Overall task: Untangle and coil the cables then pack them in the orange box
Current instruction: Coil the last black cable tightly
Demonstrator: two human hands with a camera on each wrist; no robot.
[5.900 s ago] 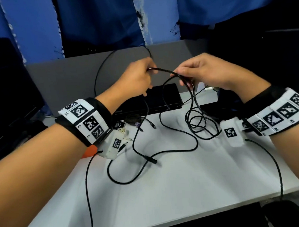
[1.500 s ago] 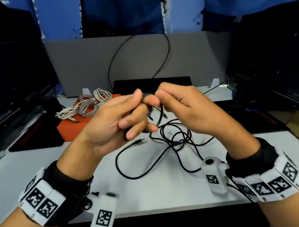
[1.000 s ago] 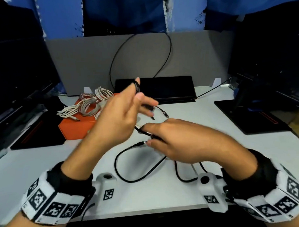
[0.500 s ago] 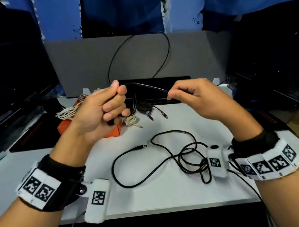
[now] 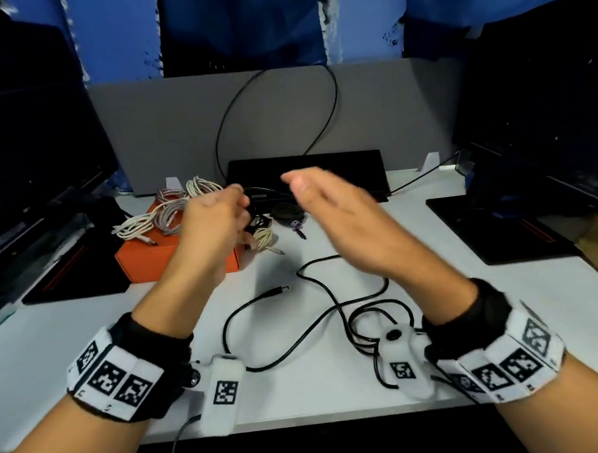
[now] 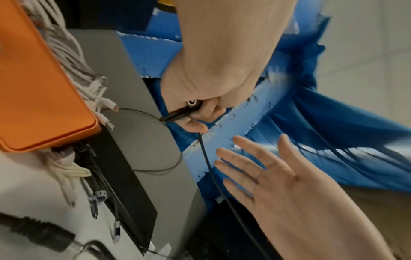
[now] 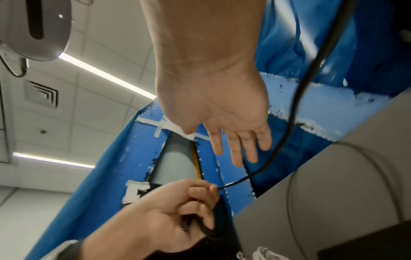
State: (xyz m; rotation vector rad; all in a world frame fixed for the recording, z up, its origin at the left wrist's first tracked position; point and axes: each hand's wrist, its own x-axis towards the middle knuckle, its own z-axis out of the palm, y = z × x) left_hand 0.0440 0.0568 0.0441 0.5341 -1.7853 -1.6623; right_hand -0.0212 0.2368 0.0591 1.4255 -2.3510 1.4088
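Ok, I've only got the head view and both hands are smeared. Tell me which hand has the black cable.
Observer: The left wrist view shows the left hand curled round the black cable near one end.
Operator: Now report the right hand.
Observer: The right hand is open, fingers straight. The cable passes beside it, unheld.
Operator: Check for a coil.
Observer: The right wrist view shows dark loops of cable in the left hand's grip.
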